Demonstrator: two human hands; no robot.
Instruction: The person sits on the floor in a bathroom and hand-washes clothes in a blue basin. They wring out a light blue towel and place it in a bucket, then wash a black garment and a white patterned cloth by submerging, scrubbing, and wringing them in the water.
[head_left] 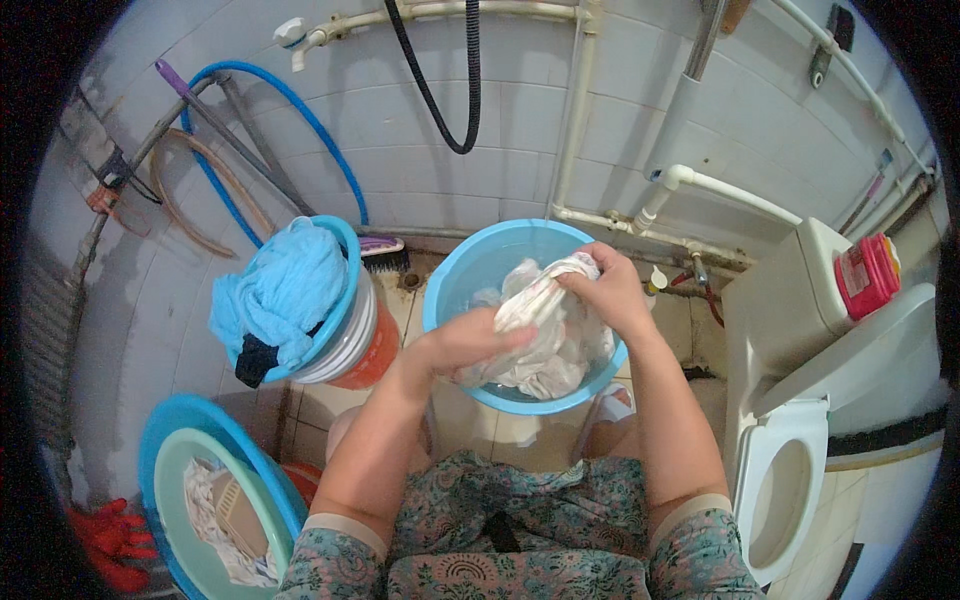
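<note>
A light blue basin (470, 268) stands on the tiled floor in front of me, holding water and wet white cloth. Both hands grip the same bunched white garment (545, 345) over the basin. My left hand (470, 340) clutches its near end. My right hand (610, 290) squeezes the striped upper end near the basin's far rim. The rest of the garment hangs down into the basin. My patterned clothing shows below the forearms.
A stack of basins (350, 345) at left holds blue cloth (285, 290). Lower left, a green basin (180, 465) inside a blue one holds white cloth and a scrub brush. A white toilet (790, 470) stands at right, a red bottle (868, 275) on its tank. Hoses and pipes line the wall.
</note>
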